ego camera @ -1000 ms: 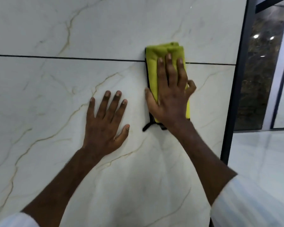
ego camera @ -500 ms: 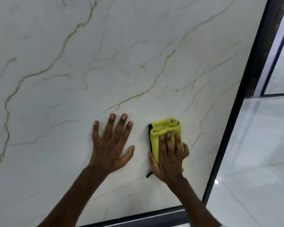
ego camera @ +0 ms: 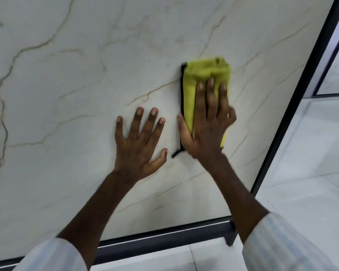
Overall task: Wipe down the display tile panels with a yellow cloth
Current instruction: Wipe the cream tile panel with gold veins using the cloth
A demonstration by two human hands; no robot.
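Since half a second ago we have slid the yellow cloth (ego camera: 204, 73) toward 12 o'clock, so it now sits higher than our left fingertips instead of level with them. Across the view from 9 o'clock spreads the pale veined tile panel (ego camera: 67, 85). Our left hand (ego camera: 138, 147) lies flat on it near the centre, its grip apart with fingers splayed and holding nothing. At 1 o'clock from that hand, just beside it, the folded cloth rests against the panel, a black edging (ego camera: 182, 94) running down its left side. Our right hand (ego camera: 205, 130) presses on the cloth's lower half, grip apart, three fingers straight over the fabric and the thumb along its left edge. At 3 o'clock a black frame (ego camera: 294, 122) borders the panel, with glossy floor (ego camera: 311, 173) beyond it.
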